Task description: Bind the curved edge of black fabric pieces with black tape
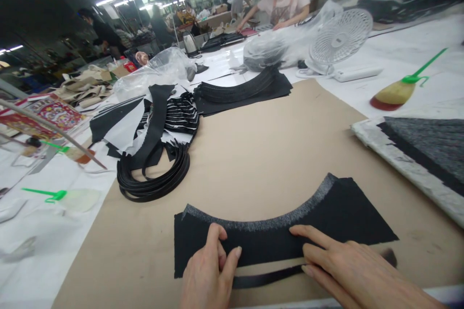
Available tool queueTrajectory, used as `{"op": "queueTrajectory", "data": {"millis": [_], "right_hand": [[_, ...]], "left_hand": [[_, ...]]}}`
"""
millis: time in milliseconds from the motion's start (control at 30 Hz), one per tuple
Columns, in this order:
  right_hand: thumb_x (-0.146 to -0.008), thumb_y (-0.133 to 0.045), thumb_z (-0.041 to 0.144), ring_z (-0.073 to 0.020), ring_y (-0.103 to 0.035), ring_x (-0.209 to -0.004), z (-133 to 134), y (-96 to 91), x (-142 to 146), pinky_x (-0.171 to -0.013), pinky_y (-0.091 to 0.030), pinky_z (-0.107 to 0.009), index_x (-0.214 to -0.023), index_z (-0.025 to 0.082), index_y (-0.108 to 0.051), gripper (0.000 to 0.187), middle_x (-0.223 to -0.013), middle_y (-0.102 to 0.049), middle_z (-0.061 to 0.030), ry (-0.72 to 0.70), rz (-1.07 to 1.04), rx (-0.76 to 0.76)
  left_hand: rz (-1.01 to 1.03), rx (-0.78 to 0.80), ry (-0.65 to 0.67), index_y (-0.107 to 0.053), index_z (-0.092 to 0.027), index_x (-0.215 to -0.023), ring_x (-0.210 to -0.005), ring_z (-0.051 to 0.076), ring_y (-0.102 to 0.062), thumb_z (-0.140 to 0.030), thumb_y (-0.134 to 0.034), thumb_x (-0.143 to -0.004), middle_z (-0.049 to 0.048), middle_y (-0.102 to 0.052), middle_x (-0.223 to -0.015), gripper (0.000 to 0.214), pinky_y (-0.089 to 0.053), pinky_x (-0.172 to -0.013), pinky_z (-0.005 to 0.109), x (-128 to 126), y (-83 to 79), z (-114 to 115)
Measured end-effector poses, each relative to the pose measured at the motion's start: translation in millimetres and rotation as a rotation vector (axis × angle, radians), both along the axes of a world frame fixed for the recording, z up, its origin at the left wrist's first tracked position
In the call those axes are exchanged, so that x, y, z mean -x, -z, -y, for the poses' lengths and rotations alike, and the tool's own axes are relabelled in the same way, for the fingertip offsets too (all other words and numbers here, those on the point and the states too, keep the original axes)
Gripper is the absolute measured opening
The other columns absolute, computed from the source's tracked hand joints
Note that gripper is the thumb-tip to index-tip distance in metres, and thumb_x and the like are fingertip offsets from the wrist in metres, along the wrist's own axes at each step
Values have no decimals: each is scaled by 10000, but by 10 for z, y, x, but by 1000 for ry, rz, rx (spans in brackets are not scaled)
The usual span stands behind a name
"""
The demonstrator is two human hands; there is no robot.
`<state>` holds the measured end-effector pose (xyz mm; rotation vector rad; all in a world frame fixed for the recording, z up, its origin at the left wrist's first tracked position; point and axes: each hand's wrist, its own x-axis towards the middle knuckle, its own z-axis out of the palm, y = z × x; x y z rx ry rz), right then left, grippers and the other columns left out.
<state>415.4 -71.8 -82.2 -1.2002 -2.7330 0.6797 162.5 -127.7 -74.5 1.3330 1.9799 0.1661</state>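
Observation:
A curved stack of black fabric pieces point(282, 231) with a grey fuzzy inner edge lies on the brown paper sheet point(261, 154) near the front edge. My left hand point(208, 273) rests on the stack's lower left, thumb and forefinger bent in a pinch on the fabric. My right hand point(348, 265) lies flat on the lower right, fingers stretched out and pressing down. A narrow black strip point(266, 279) runs between the two hands just below the stack.
A coil of black strips point(155, 178) and striped fabric point(179, 113) lie to the left, stacked black curved pieces point(242, 89) behind. A white fan point(339, 38), a broom point(398, 89), a grey foam board point(424, 154) sit right. Other people work at the back.

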Motion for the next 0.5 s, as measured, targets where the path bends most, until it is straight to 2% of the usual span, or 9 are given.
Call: {"op": "queueTrajectory", "data": {"millis": [100, 233, 367, 500], "right_hand": [[-912, -427, 205, -147, -669, -560, -9, -18, -1, -547, -511, -262, -751, 220, -634, 262, -1207, -661, -53, 17, -21, 12], [-925, -421, 218, -130, -641, -547, -57, -91, 4, -533, -479, -243, -749, 230, -617, 264, -1038, -676, -38, 44, -45, 62], [-929, -450, 225, -136, -617, -574, -111, -171, 17, -538, -450, -225, -702, 236, -575, 260, -769, -633, -10, 60, -79, 167], [-910, -491, 212, -147, -621, -605, -150, -221, 70, -552, -432, -228, -688, 233, -565, 235, -684, -640, 18, 114, -52, 246]], "left_hand": [[146, 36, 80, -566, -202, -842, -574, 110, -472, -428, -506, -868, -56, -493, -601, 236, -270, -550, 225, 38, -45, 3], [216, 84, 154, -709, -206, -778, -664, 123, -500, -422, -605, -792, -26, -566, -653, 240, -312, -603, 223, 78, -147, -50], [151, 101, 167, -689, -204, -707, -682, 129, -520, -385, -576, -811, -26, -604, -666, 238, -328, -636, 234, 61, -228, -118], [0, 50, 245, -620, -206, -736, -729, 123, -549, -286, -498, -866, -20, -599, -773, 195, -331, -646, 234, -19, -292, -179]]}}
